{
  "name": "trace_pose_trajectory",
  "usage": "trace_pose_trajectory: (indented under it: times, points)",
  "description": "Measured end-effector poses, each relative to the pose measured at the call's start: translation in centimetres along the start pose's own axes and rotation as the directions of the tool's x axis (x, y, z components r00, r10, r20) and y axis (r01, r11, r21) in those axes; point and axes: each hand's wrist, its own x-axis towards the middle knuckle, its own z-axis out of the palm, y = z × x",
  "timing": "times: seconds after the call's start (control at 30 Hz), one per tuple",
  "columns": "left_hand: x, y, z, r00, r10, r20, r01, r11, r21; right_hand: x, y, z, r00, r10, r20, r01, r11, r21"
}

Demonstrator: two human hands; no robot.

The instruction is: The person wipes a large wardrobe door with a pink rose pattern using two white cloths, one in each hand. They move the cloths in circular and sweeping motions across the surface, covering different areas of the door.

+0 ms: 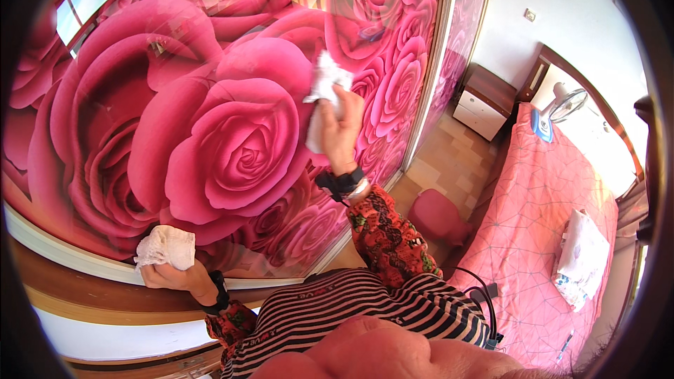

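Note:
A glossy panel (pixel 246 133) printed with large pink roses fills the left and middle of the head view. My right hand (pixel 342 130) holds a crumpled white cloth (pixel 328 78) against the panel, right of the biggest rose; the cloth's upper edge is slightly blurred. Lower left, my left hand (pixel 172 275) is closed round a bunched cream-white cloth (pixel 168 245) close to the panel's bottom edge. Whether that cloth touches the panel, I cannot tell. Dark bands circle both wrists.
A pale frame (pixel 430 63) edges the panel on the right. Beyond stand a brown-and-white nightstand (pixel 486 102) and a bed with a pink cover (pixel 533 224), bearing a fan (pixel 567 105) and a folded white pillow (pixel 584 247). A pink stool (pixel 439 216) sits beside the bed.

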Motion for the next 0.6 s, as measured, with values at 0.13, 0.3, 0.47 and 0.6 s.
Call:
trace_pose_trajectory:
  times: [0.13, 0.3, 0.47, 0.6]
  points:
    - [0.0, 0.2, 0.1, 1.000, -0.005, 0.005, 0.005, 1.000, 0.025, -0.4, -7.5, 2.3, 0.931, -0.308, 0.197, 0.298, 0.951, 0.080]
    - [0.2, 0.3, 0.2, 1.000, -0.002, -0.016, 0.002, 1.000, -0.020, 0.7, -7.4, 2.2, 0.834, -0.487, 0.258, 0.480, 0.872, 0.096]
    - [0.4, 0.5, 0.1, 1.000, -0.016, 0.012, 0.016, 1.000, -0.026, 1.9, 0.3, -0.6, 0.981, -0.178, 0.075, 0.185, 0.977, -0.108]
    - [0.6, 0.9, -0.3, 1.000, -0.001, 0.028, 0.001, 1.000, 0.011, -0.7, 8.5, -3.3, 0.964, 0.228, -0.138, -0.236, 0.971, -0.043]
